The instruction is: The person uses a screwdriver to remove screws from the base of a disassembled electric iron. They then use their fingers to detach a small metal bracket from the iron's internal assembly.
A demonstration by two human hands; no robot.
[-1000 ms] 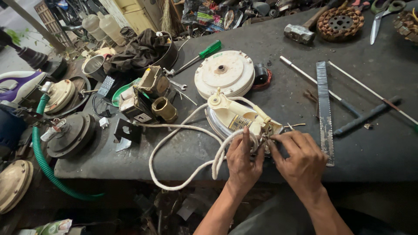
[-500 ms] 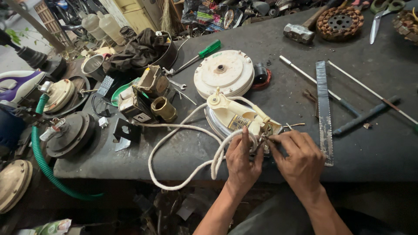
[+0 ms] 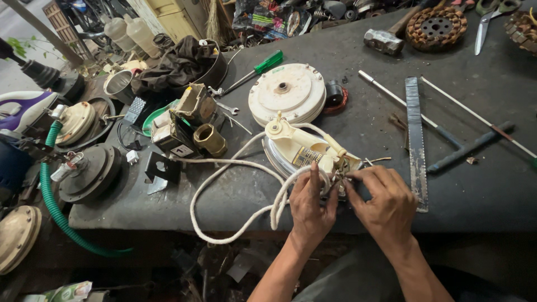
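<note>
Iron: a cream electric iron lay on its side near the front edge of the dark workbench.
Cord: a white cord looped from the iron's rear over the bench edge.
Left hand: the left hand gripped the cord against the iron's back end, fingers curled round it.
Right hand: the right hand pinched small wires at the same spot, fingertips nearly meeting the left's.
Behind the iron: a round white motor cover and a green-handled screwdriver.
Right of the hands: a long flat metal file.
Left end: a green ribbed hose.
</note>
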